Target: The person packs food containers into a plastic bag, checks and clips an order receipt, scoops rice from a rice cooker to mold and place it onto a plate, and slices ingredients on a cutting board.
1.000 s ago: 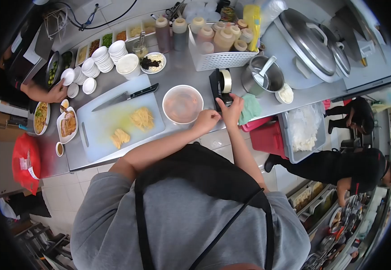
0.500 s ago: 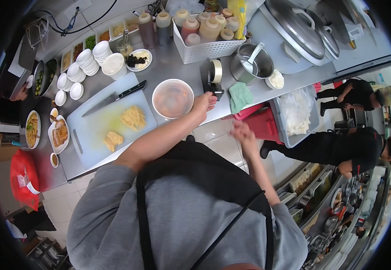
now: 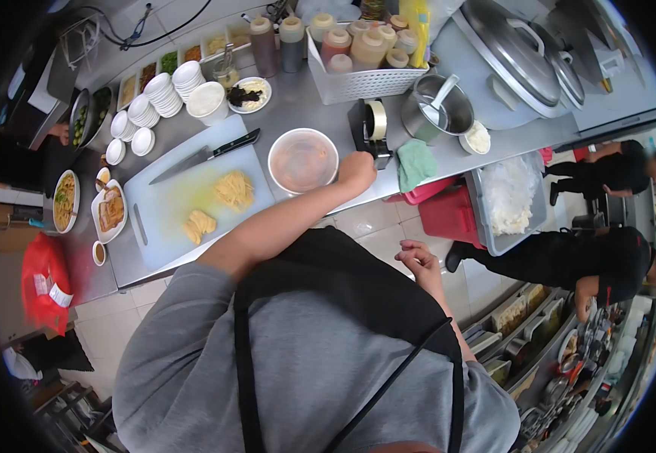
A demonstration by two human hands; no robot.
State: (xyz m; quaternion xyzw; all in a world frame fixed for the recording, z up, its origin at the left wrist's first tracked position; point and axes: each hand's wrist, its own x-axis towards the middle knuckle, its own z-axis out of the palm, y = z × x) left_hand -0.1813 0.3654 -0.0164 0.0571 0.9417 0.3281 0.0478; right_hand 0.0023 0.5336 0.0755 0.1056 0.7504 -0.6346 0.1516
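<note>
My left hand (image 3: 357, 174) is closed at the front of a black tape dispenser (image 3: 361, 130), which carries a roll of pale tape (image 3: 375, 119). Whatever its fingers pinch is hidden. Just left of that hand stands a round clear-lidded tub (image 3: 303, 161), with reddish contents dimly visible inside. My right hand (image 3: 421, 264) is in the air in front of the counter, fingers curled in. Anything between those fingers is too small to make out. A green cloth (image 3: 416, 164) lies at the counter edge, to the right of the dispenser.
A cutting board (image 3: 162, 192) holds a knife (image 3: 206, 155) and shredded yellow food (image 3: 234, 189). Behind stand a white basket (image 3: 366, 87) of sauce bottles and a metal pot (image 3: 437, 113). A grey bin (image 3: 505, 245) and co-workers (image 3: 607, 257) are on the right.
My left hand has curled its fingers at the dispenser, where they were stretched out before. My right hand has dropped lower and its fingers have curled. The view has shifted slightly.
</note>
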